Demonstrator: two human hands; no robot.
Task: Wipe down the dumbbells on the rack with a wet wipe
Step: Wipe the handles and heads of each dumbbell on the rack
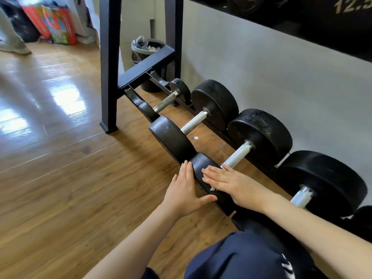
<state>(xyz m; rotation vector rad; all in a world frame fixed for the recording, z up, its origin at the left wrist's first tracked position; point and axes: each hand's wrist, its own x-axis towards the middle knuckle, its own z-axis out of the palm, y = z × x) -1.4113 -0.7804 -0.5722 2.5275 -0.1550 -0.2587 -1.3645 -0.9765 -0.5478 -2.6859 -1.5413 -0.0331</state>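
Black dumbbell (209,178) under flat right hand (231,184) fingers (211,174).

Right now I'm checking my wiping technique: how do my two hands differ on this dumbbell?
The right hand lies flat on top of the dumbbell head, pressing a white wipe under straight fingers; the left hand holds no wipe. The left hand braces the head's outer face from the floor side, thumb hooked onto the rim, while the right reaches over from the handle side. Both hands touch the same head.

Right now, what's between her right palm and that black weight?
In the head view, a white wet wipe lies pressed flat between the right hand and the dumbbell head.
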